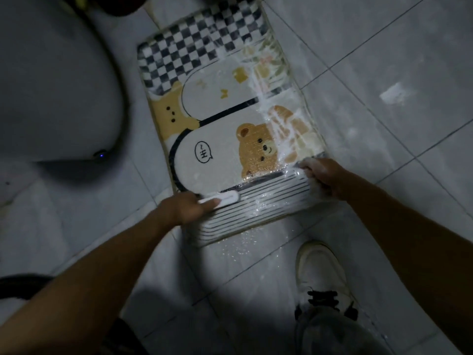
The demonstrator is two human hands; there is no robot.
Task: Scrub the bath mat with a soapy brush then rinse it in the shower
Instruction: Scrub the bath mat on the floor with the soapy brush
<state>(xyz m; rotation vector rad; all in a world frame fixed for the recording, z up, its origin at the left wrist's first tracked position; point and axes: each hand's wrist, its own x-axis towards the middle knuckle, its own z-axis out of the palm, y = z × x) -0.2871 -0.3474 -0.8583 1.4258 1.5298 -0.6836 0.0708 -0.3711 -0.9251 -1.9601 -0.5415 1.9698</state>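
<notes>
Head view. DESK: Where are the hands?

PHOTOGRAPHER: A person's left hand (184,208) grips a white brush (221,198), fingers wrapped round its handle. The brush is laid on the striped near end of the bath mat (217,139). The right hand (325,175), coated in foam, curls its fingers over the mat's right edge by the near corner.

DESK: And the setting?

PHOTOGRAPHER: The mat, printed with bears and a black-and-white check, lies flat on a grey tile floor (384,60) in a dim room. White suds (279,124) streak its right side. Droplets glint on the tiles at its near edge, and a patch of foam (393,94) sits well off to the right.

DESK: How much room around it?

PHOTOGRAPHER: A rounded white fixture (58,85) with a dark rim stands near the left edge, a strip of tile between them. A white shoe (320,272) is planted just past the near edge. Bare tile spreads to the right, and the far end reaches the top of the frame.
</notes>
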